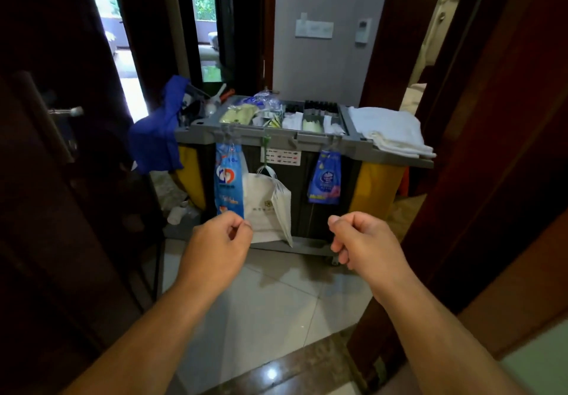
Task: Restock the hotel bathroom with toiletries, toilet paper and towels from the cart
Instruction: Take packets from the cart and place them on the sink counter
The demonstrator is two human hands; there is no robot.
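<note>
1. Both hands are raised in front of the cart with fingers curled inward, and neither holds anything. The left hand has its thumb against the forefinger, while the right hand is a loose fist.
2. The grey cart stands just beyond the hands, in a doorway. Its top tray holds small toiletries sorted in compartments, and folded white towels are stacked on its right end.
3. Three items hang from the cart's front rim: a long blue packet on the left, a white bag beside it, and a smaller blue packet to the right. The left hand overlaps the lower edges of the long packet and the bag; I cannot tell if it touches them.
4. Yellow sacks show at both ends of the cart, and a blue cloth is draped over its left end.
5. Pale tiled floor lies under the arms, with dark wooden door frames on both sides and a door handle at the left.
</note>
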